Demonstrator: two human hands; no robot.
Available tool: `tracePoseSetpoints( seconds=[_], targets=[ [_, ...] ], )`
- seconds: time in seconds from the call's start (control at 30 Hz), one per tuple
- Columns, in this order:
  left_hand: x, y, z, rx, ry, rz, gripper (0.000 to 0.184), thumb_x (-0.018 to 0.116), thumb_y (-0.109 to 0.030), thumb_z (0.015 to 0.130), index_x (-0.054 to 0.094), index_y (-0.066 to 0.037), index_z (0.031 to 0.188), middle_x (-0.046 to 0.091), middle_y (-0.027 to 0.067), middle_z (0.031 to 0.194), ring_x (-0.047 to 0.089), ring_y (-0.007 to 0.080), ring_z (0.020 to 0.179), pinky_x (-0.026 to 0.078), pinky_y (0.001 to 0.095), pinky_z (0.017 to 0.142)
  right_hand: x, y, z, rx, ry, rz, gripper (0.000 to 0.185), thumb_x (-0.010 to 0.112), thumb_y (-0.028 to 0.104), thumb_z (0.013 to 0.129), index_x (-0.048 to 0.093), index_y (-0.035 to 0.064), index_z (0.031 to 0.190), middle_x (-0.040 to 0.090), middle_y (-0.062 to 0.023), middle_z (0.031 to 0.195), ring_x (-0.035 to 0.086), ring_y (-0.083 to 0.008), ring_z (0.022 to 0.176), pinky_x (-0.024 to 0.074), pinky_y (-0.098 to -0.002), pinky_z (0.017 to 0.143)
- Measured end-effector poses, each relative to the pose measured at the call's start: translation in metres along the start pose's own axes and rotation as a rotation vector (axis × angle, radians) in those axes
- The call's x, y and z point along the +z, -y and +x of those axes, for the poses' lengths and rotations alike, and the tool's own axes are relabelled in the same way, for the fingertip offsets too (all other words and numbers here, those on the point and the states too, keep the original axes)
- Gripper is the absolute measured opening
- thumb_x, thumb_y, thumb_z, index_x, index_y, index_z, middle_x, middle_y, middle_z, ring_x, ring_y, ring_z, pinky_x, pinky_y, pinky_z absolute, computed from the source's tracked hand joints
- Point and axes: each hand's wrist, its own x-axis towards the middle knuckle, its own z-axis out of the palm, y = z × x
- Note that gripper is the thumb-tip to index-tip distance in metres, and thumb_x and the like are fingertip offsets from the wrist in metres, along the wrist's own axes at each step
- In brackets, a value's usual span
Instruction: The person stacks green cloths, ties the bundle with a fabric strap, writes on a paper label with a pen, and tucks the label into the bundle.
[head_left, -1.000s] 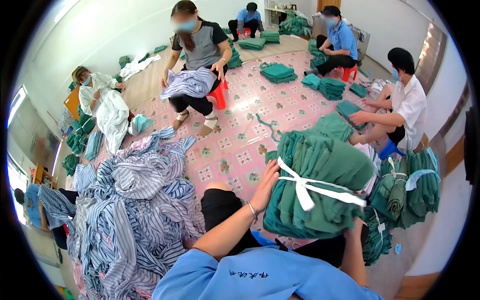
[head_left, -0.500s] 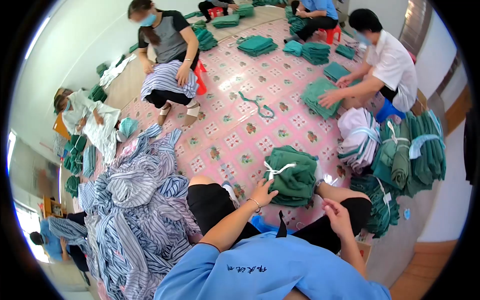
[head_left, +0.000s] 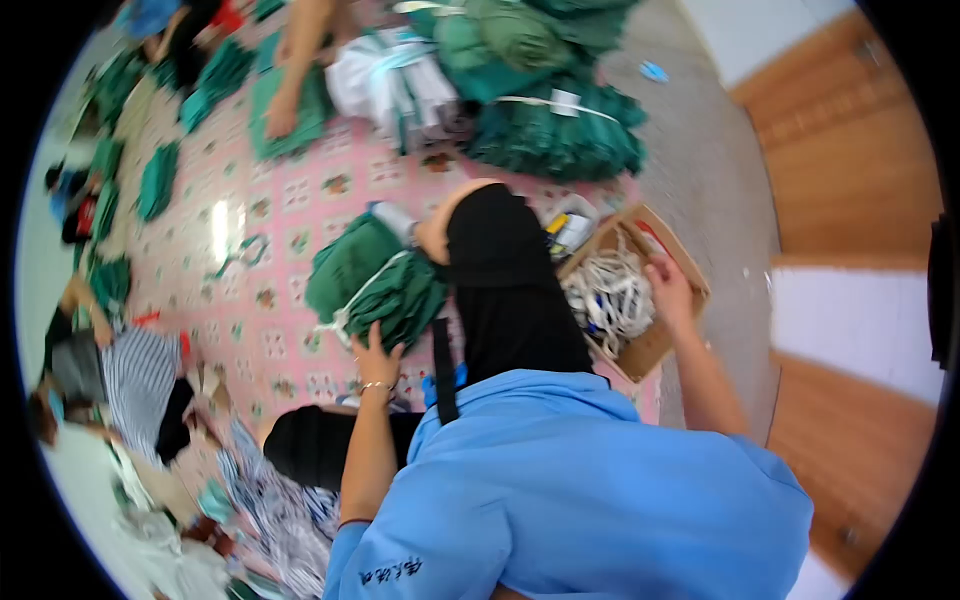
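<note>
The nearest green bundle is soft, matt cloth, creased along its folds, and its white tie looks like fabric. The box has matt, cardboard-like walls around limp, cloth-like strips. The pink floor covering is smooth and glossy; the brown panels look like wood.

Blue shirt, seemingly black lettering

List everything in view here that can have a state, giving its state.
Front green bundle: tied
Rear frilled green bundle: tied
White bundle: tied
Cardboard box: open
White strips: tangled
Striped cloth: heaped, crumpled
Left hand: fingers spread
Right hand: at cardboard box, grip unclear
</note>
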Motion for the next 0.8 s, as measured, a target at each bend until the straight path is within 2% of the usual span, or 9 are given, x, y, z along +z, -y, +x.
tracePoseSetpoints(
  seconds=[0.1,0.13,0.2,0.3,0.4,0.5,0.6,0.7,0.8],
  targets=[
    [0.003,0.007,0.000,0.090,0.003,0.059,0.086,0.078,-0.021,0.068,0.034,-0.018,0.142,0.019,0.0347,0.140,0.027,0.0508,0.129,0.029,0.0490,0.107,-0.001,-0.116,-0.042,0.332,-0.070,-0.265,0.035,0.065,0.022,0.083,0.058,0.0040,0.113,0.065,-0.0182,0.100,0.063,-0.0303,0.093,0.0487,-0.0370,0.081],
    [0.002,0.011,0.002,0.135,-0.004,0.087,0.086,0.078,-0.020,0.069,0.033,-0.020,0.142,0.019,0.0345,0.140,0.027,0.0507,0.128,0.029,0.0486,0.106,-0.005,-0.130,-0.061,0.400,-0.075,-0.317,0.038,0.066,0.024,0.082,0.058,0.0037,0.113,0.065,-0.0173,0.099,0.063,-0.0287,0.091,0.0489,-0.0364,0.080],
    [0.000,0.002,0.001,0.071,0.044,0.138,0.086,0.077,-0.021,0.070,0.031,-0.021,0.143,0.019,0.0346,0.140,0.026,0.0506,0.129,0.029,0.0495,0.106,0.003,-0.144,-0.088,0.518,-0.056,-0.400,0.043,0.069,0.028,0.081,0.058,0.0031,0.115,0.066,-0.0154,0.095,0.064,-0.0257,0.086,0.0493,-0.0353,0.078],
    [-0.003,0.000,0.004,0.042,0.091,0.181,0.088,0.077,-0.023,0.071,0.028,-0.022,0.144,0.018,0.0358,0.140,0.025,0.0516,0.129,0.028,0.0499,0.106,0.013,-0.126,-0.099,0.363,0.048,-0.297,0.046,0.067,0.035,0.080,0.058,0.0047,0.114,0.064,-0.0191,0.103,0.062,-0.0328,0.094,0.0487,-0.0387,0.082],
    [-0.003,0.000,0.006,0.006,0.123,0.230,0.088,0.077,-0.024,0.072,0.026,-0.022,0.144,0.016,0.0367,0.140,0.025,0.0528,0.128,0.029,0.0501,0.106,0.035,-0.090,-0.096,0.384,0.285,-0.088,0.050,0.069,0.037,0.078,0.058,0.0071,0.116,0.064,-0.0178,0.102,0.062,-0.0331,0.093,0.0485,-0.0397,0.081],
    [-0.003,-0.011,0.006,-0.041,0.140,0.244,0.087,0.076,-0.024,0.072,0.026,-0.022,0.143,0.014,0.0366,0.140,0.025,0.0543,0.127,0.029,0.0512,0.105,0.056,-0.062,-0.090,-0.083,0.304,-0.227,0.051,0.071,0.038,0.075,0.059,0.0105,0.116,0.065,-0.0155,0.096,0.062,-0.0328,0.090,0.0487,-0.0405,0.079],
    [-0.005,-0.017,0.004,-0.070,0.143,0.229,0.087,0.076,-0.025,0.072,0.026,-0.022,0.143,0.014,0.0364,0.140,0.026,0.0553,0.126,0.029,0.0523,0.105,0.082,-0.056,-0.082,-0.355,0.352,-0.309,0.048,0.072,0.037,0.075,0.061,0.0108,0.114,0.065,-0.0143,0.089,0.062,-0.0331,0.085,0.0490,-0.0415,0.076],
    [-0.003,-0.011,0.004,-0.028,0.122,0.229,0.087,0.076,-0.024,0.072,0.027,-0.022,0.143,0.015,0.0363,0.139,0.026,0.0559,0.125,0.029,0.0536,0.104,0.089,-0.046,-0.079,-0.314,0.397,-0.238,0.039,0.070,0.033,0.076,0.064,0.0084,0.107,0.064,-0.0143,0.085,0.062,-0.0338,0.083,0.0491,-0.0409,0.075],
    [0.002,-0.009,0.002,0.007,0.075,0.232,0.085,0.076,-0.023,0.071,0.029,-0.019,0.142,0.015,0.0365,0.139,0.026,0.0562,0.125,0.028,0.0548,0.104,0.081,-0.001,-0.049,-0.199,0.331,-0.105,0.028,0.067,0.026,0.079,0.066,0.0070,0.099,0.064,-0.0147,0.085,0.061,-0.0339,0.081,0.0493,-0.0414,0.073]
  ],
)
